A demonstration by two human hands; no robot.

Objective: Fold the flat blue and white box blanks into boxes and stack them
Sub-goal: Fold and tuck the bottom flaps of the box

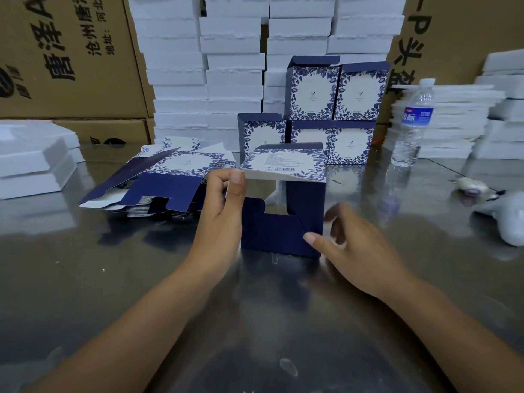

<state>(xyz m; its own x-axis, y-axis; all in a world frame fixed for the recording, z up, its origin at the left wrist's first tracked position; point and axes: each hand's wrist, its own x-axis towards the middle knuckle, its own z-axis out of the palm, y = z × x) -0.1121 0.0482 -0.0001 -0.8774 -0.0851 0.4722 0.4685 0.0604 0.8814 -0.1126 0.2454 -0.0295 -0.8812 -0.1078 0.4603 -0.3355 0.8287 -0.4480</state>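
White foam trays (34, 163) lie far out to the left of my left hand, with brown cartons (71, 66) standing behind them. Just left of that hand sits the loose pile of flat box blanks (158, 180). Their blue-and-white flower print faces up and their dark blue flaps point toward me across the shiny grey table (85, 279).

My left hand (224, 199) is curled on the upper left corner of the box I am folding (283, 222), thumb and bent fingers pinching the edge of its printed top panel. That box stands on the table between my two hands. Its dark blue flaps face me and are only partly closed, so a gap shows the inside.

My right hand (348, 251) is loose, fingers spread and grasping nothing. The thumb tip touches the lower right of the dark blue flap, and the other fingers are blurred beside the box's right edge.

Beyond both hands the finished boxes (334, 109) are stacked in two rows, three below and two on top, against a wall of white foam blocks (232, 66). To the right of my right hand a clear water bottle (414, 123) stands upright, then low stacks of white foam sheets (453, 123). Near the table's right edge lie a small white and purple thing (470, 187) and a white gadget (507, 222) I cannot make out.
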